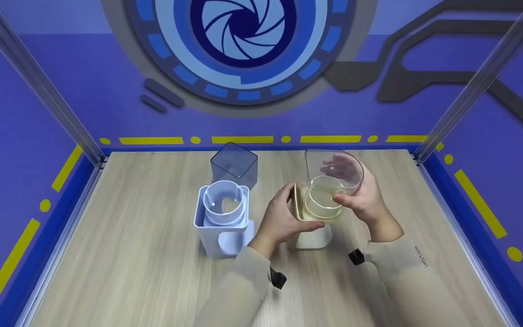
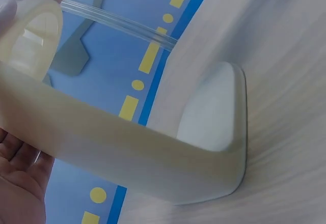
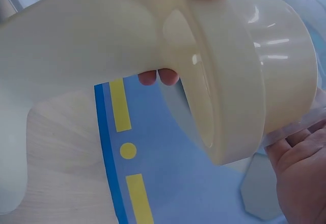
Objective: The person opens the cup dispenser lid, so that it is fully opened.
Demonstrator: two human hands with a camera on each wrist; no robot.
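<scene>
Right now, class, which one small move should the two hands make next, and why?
Probably, the right hand should gently align the clear container with the round collar while the left hand steadies the cream stand. Each hand holds its piece, and the container overlaps the collar in the head view; whether it is seated, I cannot tell.

Lettering (image 1: 421,256) on the right sleeve (image 1: 395,268), toward the table's (image 1: 130,236) right edge, seemingly begins "Lets"; the rest is illegible.
</scene>
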